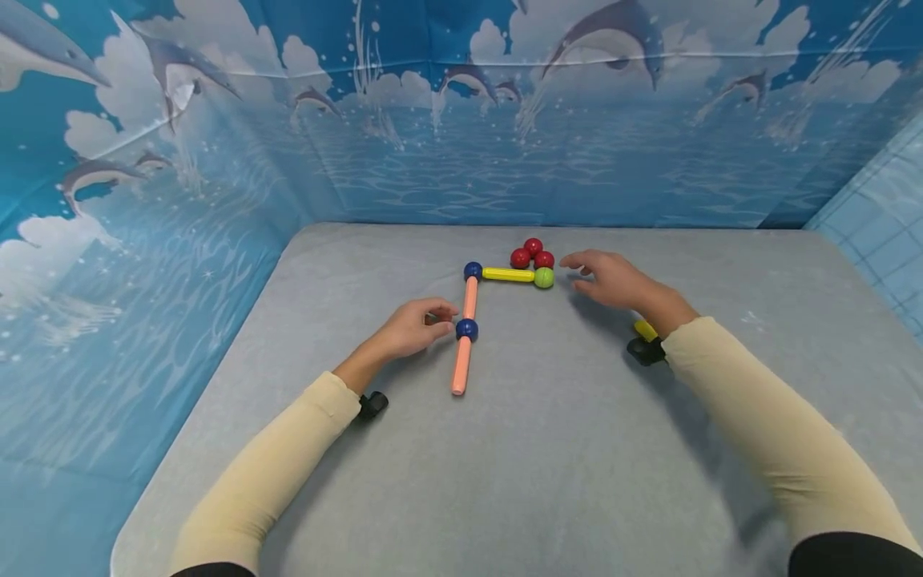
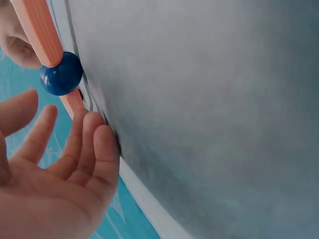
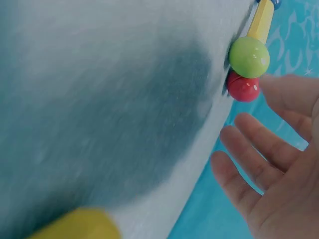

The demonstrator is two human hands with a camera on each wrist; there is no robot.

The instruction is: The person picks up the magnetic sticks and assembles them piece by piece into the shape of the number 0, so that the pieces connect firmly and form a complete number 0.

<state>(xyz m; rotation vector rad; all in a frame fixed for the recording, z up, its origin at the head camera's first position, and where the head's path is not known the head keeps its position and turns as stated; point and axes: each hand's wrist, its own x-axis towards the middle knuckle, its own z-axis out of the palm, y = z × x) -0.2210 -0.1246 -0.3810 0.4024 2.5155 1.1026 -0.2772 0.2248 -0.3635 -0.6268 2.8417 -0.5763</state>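
Observation:
On the grey table lies a bent chain of toy rods and balls. Two salmon-coloured rods (image 1: pixel 470 298) meet at a dark blue ball (image 1: pixel 467 329), with another blue ball (image 1: pixel 473 271) at the far corner. From that corner a yellow rod (image 1: pixel 508 275) runs right to a lime-green ball (image 1: pixel 544 278). My left hand (image 1: pixel 418 327) is beside the nearer blue ball, fingers relaxed and holding nothing. Right of the green ball hovers my right hand (image 1: pixel 611 279), its fingers spread and grasping nothing in the right wrist view. Several red balls (image 1: pixel 533 247) cluster just behind the green one.
Another yellow piece (image 1: pixel 645 329) lies by the right wrist, partly hidden by the forearm and its black wrist camera (image 1: pixel 645 351). A dolphin-print curtain (image 1: pixel 469 160) hangs along the table's back and left edges.

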